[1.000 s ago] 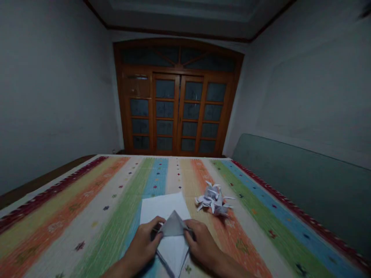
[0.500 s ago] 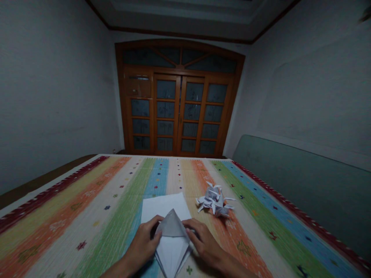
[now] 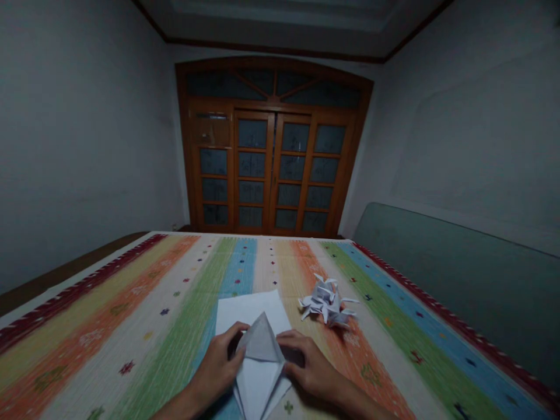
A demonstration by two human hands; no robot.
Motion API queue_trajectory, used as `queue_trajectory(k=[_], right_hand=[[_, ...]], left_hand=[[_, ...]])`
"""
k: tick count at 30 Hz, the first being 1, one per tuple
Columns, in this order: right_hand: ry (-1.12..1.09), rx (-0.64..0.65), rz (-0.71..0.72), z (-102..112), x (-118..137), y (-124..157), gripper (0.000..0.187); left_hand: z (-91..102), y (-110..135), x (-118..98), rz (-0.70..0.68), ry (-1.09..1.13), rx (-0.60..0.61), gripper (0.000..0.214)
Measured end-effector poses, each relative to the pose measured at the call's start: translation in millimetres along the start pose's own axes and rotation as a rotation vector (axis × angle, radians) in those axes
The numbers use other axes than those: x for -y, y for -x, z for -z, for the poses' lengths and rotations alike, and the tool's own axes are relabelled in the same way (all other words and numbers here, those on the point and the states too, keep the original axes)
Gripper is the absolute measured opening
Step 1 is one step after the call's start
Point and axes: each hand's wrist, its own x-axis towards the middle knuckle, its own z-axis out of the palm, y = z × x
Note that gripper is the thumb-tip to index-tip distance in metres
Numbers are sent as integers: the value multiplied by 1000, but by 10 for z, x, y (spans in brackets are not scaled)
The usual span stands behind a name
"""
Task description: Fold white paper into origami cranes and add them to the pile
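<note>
A folded white paper piece [image 3: 261, 364] with a raised triangular flap lies at the near edge of the striped cloth [image 3: 131, 326]. My left hand [image 3: 216, 370] pinches its left side, fingers curled on the fold. On the other side, my right hand [image 3: 308, 364] presses the right side of the flap with fingers closed on it. Under the folded piece lies a flat white sheet [image 3: 251, 309]. A small heap of folded paper figures [image 3: 327, 300] sits just right of the sheet, beyond my right hand.
The striped cloth covers a wide flat surface that runs to a wooden glazed door [image 3: 271, 169] at the far end. A grey-green padded panel [image 3: 459, 280] lines the right side. Bare walls stand left and right.
Both hands have shifted slightly on the folded paper, and the flap's fold has been pressed down a little. The camera view has drifted a bit.
</note>
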Motion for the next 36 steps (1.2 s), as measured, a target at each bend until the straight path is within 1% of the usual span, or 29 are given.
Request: queue_trajectory(k=[3,7,9,11,13,15,19,23,26,28,31,36], right_hand=[[14,25,-16,0,61,-33,33],[13,33,-12,2,76,-64,24],[6,24,-10,-1,61,-67,23],[1,19,-11,-7,46,-67,23],[1,7,-12,-15,38,-64,23],[5,-18,-18,-24,32,-59,25],[21,-52,-40,-42,7,-46,29],[13,-71,-49,-58,-18,-36,26],[-6,-80,-47,-69,-32,-36,24],[-17,-75,-40,-70,-42,-37,29],[-23,-57,-8,-53,-44,-37,44],[-41,-6,72,27,44,-38,60]], left_hand=[[-5,4,29,8,-10,-19,23],[10,12,27,16,16,-28,28],[32,17,13,16,61,-16,31],[54,21,11,5,128,24,35],[61,24,30,-10,187,66,37],[48,26,64,-28,205,79,38],[-1,32,107,-34,166,85,41],[-17,28,104,0,91,112,45],[-20,19,109,7,9,121,41],[-23,16,110,11,-33,114,38],[-25,22,90,24,-68,105,38],[-11,42,30,-1,-99,87,33]])
